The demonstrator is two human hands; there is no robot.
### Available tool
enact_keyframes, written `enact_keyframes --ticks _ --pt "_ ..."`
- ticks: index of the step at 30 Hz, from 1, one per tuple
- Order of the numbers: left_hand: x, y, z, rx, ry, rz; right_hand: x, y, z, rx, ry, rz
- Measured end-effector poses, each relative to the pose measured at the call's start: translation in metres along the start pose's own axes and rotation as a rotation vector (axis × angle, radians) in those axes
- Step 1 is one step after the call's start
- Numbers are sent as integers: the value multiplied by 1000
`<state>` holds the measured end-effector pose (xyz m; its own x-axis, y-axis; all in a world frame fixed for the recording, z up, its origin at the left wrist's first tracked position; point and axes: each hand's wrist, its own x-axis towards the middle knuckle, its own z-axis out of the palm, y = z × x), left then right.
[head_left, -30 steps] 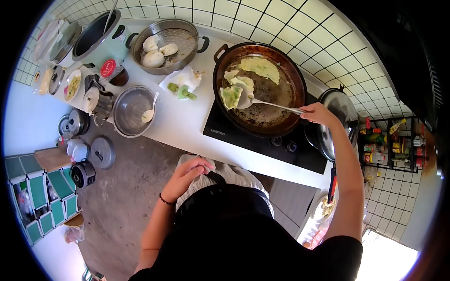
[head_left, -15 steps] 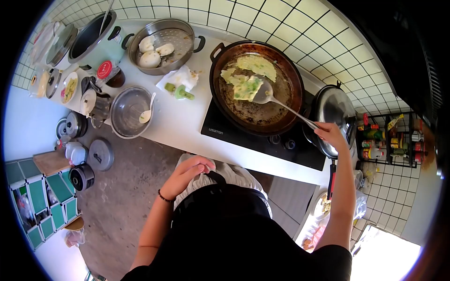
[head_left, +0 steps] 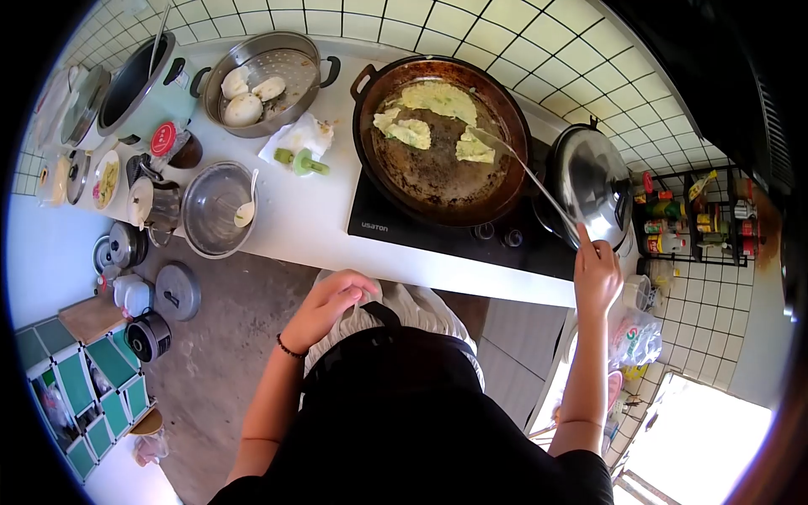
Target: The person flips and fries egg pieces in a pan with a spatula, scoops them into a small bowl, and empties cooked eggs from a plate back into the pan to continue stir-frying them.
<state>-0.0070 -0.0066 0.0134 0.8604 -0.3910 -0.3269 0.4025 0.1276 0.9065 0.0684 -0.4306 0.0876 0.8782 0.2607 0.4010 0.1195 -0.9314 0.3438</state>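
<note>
My right hand point(head_left: 598, 271) is closed round the handle of a metal spatula point(head_left: 539, 181), whose blade touches a small piece of green-flecked pancake point(head_left: 475, 146) on the right side of the pan. Another pancake piece point(head_left: 404, 130) lies at the left in the brown round pan point(head_left: 446, 202), and a larger one point(head_left: 439, 99) rests near its far side. The pan stands on a black cooktop point(head_left: 404, 234). In front of my waist, my left hand point(head_left: 332, 305) hangs with bent fingers and holds nothing visible.
Right of the pan stands a lidded pot point(head_left: 589, 177). A steamer point(head_left: 290, 93) with white pieces, a paper towel point(head_left: 299, 139) with a green-handled tool, and a metal bowl point(head_left: 210, 210) with a white spoon are on the left. Condiments fill a wall rack point(head_left: 699, 227).
The spatula has moved right and its handle end towards my body. A pancake piece now lies apart at the pan's right. The camera view has shifted; my left hand stays by my waist.
</note>
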Motion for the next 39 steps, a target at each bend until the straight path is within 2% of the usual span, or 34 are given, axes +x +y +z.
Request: enact_keyframes --ticks 4,5,8,20,27,30,34,35,36,39 --pt "-1 -4 -3 12 -25 2 -10 -3 -10 74 -42 151" --pt "0 -6 -5 12 -36 18 -9 -3 -14 104 -150 252" --pt "1 -7 -4 -38 -46 55 -6 1 -8 122 -207 298" --pt "-1 -7 -6 74 -41 31 -2 -16 24 64 -180 171" --pt "-3 -9 -11 40 -3 31 -27 -18 -14 101 -276 215" --pt "-2 -8 -10 19 -5 13 -28 -17 -21 219 -283 307" --pt "4 -6 -5 -1 -17 0 -34 -29 18 841 -509 689" --pt "5 -6 -3 -1 -23 -2 -28 -40 14 905 -560 733" --pt "6 -5 -2 -2 -30 -7 -22 -50 12 877 -621 755" --pt "8 -5 -1 14 -49 -24 -36 -64 47 1004 -509 651"
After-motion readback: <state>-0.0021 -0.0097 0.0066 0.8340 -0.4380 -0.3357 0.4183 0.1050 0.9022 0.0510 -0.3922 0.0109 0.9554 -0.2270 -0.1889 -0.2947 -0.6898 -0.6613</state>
